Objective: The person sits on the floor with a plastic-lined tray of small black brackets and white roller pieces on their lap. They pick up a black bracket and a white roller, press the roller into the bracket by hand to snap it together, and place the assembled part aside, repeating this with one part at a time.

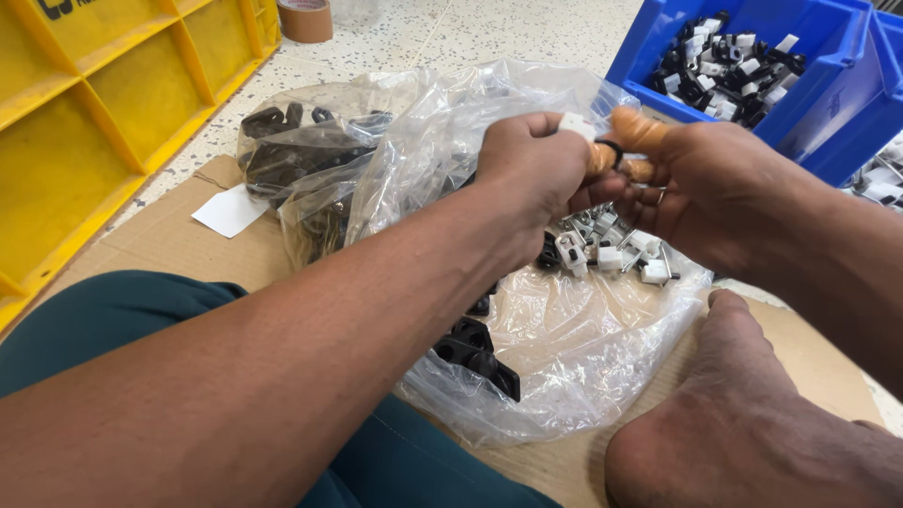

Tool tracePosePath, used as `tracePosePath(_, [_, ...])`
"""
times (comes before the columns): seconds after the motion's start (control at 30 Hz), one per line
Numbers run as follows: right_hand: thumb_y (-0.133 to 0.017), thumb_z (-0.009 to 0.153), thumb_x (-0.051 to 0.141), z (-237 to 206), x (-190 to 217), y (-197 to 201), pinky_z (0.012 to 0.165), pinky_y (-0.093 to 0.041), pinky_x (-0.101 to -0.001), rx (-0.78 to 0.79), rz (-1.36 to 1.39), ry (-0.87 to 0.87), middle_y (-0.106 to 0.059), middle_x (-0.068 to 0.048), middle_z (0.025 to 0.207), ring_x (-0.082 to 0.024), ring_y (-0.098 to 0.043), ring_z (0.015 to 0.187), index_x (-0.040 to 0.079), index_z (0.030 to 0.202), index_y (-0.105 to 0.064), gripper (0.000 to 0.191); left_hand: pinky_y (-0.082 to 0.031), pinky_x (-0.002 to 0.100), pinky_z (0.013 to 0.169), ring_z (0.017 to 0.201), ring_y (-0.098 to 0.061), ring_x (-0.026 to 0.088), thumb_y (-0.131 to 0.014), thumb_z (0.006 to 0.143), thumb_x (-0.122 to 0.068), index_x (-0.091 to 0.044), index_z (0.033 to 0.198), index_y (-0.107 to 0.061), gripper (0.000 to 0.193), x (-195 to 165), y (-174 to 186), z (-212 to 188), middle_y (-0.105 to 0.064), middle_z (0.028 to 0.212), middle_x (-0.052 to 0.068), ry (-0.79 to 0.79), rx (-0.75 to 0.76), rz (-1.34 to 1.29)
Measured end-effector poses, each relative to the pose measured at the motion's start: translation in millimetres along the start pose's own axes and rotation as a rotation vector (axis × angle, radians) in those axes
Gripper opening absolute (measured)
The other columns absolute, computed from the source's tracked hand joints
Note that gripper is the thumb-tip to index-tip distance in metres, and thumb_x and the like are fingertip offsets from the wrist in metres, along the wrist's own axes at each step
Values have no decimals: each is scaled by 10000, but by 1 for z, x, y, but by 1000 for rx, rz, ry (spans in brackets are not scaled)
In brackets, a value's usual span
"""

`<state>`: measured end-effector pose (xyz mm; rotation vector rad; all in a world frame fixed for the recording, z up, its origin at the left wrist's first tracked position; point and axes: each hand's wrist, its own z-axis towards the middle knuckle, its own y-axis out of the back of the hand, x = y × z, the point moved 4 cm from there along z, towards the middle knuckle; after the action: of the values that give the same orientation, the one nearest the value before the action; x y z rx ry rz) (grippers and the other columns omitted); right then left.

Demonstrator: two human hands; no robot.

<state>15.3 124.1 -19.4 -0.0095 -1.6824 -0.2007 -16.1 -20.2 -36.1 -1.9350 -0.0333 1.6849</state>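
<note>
A: Nearest the camera, what lies below your arms?

B: Your bare foot (743, 423) rests at lower right on a flattened sheet of cardboard (169, 235), and your leg in dark teal cloth (103, 320) fills the lower left.

A: And just beyond?

B: A clear plastic bag (564, 348) lies open on the cardboard. Black plastic parts (475, 353) sit at its near edge; farther in, a heap of small white clips with nails (611, 249) lies directly under your hands.

A: State of the hands?

B: Your left hand (536, 174) is closed, pinching a small white clip (576, 124) at its fingertips. Your right hand (715, 193) is closed too; tan rubber finger cots (638, 132) cover its thumb and forefinger, which hold a small black ring-like part (609, 150) touching the white clip. The two hands meet above the bag, over the heap of clips.

A: Behind the hands?

B: To the left, a second plastic bag (301, 160) holds dark brown parts, with a white paper slip (230, 210) beside it. At far left stands a yellow divided tray (113, 103); at far right, a blue bin (752, 66) holds mixed black and white pieces. A roll of brown tape (306, 19) lies on the speckled floor (489, 33) at the top edge.
</note>
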Motion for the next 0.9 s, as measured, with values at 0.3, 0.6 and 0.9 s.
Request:
tracePosePath(0.3, [-410, 1102, 179, 45, 48, 81, 811, -582, -239, -312, 368, 91, -576, -199, 1198, -171, -618, 1016, -1, 1395, -427, 344, -648, 331, 836, 915, -758, 260, -677, 784, 65, 0, 1081, -708, 305, -17, 39, 5, -725, 1046, 189, -38, 51, 1036])
tracePosePath(0.6, [-903, 785, 276, 29, -31, -8, 886, -597, -421, 69, -1238, -25, -747, -84, 1138, -267, -727, 986, 160, 1311, -708, 572, -610, 473, 920, 1084, -704, 383, -727, 823, -63, -9, 1082, -731, 265, 17, 31, -9, -710, 1146, 249, -251, 93, 1495])
tracePosePath(0.9, [-841, 743, 196, 13, -59, -29, 872, -567, -434, 8, -1230, 441, -734, -159, 1080, -320, -714, 989, 108, 1122, -781, 393, -608, 440, 921, 1106, -691, 345, -803, 846, -174, -10, 1145, -701, 355, 39, 27, 12, -686, 1191, 227, -20, -25, 1309])
